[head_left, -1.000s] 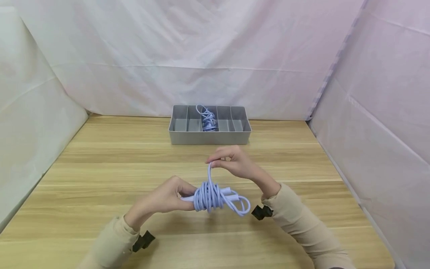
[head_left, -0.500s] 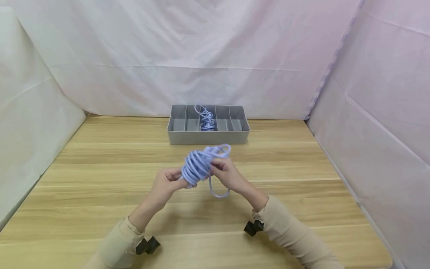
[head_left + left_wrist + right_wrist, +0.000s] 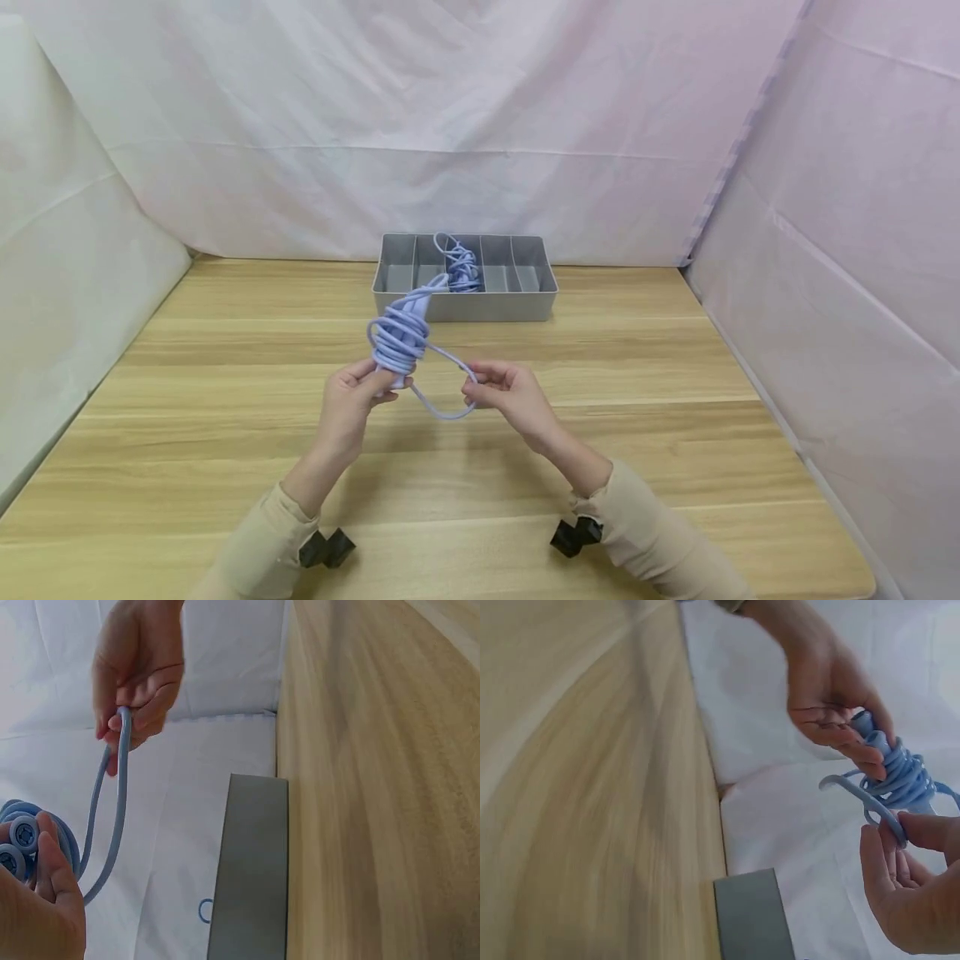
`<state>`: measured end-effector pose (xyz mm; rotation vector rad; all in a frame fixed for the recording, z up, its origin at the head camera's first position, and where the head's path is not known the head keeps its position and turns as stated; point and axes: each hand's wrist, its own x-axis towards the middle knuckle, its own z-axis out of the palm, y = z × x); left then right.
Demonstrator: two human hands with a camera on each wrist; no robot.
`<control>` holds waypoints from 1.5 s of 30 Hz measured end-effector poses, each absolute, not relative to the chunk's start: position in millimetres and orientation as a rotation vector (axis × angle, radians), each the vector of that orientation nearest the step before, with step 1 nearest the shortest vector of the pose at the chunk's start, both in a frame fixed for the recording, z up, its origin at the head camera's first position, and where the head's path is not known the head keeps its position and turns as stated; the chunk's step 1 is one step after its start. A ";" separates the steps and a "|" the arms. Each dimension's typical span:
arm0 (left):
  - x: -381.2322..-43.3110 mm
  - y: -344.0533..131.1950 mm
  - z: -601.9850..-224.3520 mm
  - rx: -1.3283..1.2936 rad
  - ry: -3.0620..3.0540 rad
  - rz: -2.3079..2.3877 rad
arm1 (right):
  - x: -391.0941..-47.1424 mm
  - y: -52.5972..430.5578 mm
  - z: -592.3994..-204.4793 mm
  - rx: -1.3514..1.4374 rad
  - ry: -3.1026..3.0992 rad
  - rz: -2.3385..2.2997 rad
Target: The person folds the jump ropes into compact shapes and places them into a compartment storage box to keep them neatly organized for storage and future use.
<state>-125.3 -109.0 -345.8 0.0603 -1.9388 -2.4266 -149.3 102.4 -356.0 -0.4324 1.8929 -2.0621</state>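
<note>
A light-blue jump rope (image 3: 400, 335), its cord wound round its two handles, is held up over the table. My left hand (image 3: 347, 410) grips it at the lower handle ends (image 3: 24, 834), whose round caps show in the left wrist view. Slanting upward, the bundle overlaps the front of the grey box in the head view. To its right, my right hand (image 3: 517, 406) pinches a loose loop of the cord (image 3: 444, 417) between thumb and fingers. The right wrist view shows this loop (image 3: 881, 810) running from the pinch back toward the windings.
At the back of the wooden table (image 3: 225, 400) stands a grey box (image 3: 495, 307) divided into several compartments. Its middle compartment holds another wound blue rope (image 3: 465, 271), with one loop sticking up. White cloth (image 3: 465, 100) hangs behind and along both sides.
The bundle has turned from lying sideways to slanting upward and shifted left with my left hand. My right hand came down from above it and now draws a loop out to the right.
</note>
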 end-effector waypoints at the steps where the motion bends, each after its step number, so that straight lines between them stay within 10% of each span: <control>1: -125.1 -110.0 -344.8 0.058 -1.925 -2.431 | -148.9 103.9 -355.4 -0.395 1.822 -2.078; 10: -120.3 -114.5 -338.3 -0.079 -1.756 -2.605 | -152.2 125.9 -359.0 -0.571 1.887 -1.922; 26: -129.0 -109.2 -354.0 0.308 -1.935 -2.507 | -151.6 122.8 -321.3 -2.047 3.015 -1.002; 45: -124.3 -114.7 -357.7 -0.137 -2.694 -2.150 | -176.9 124.0 -281.2 -1.872 2.260 -1.550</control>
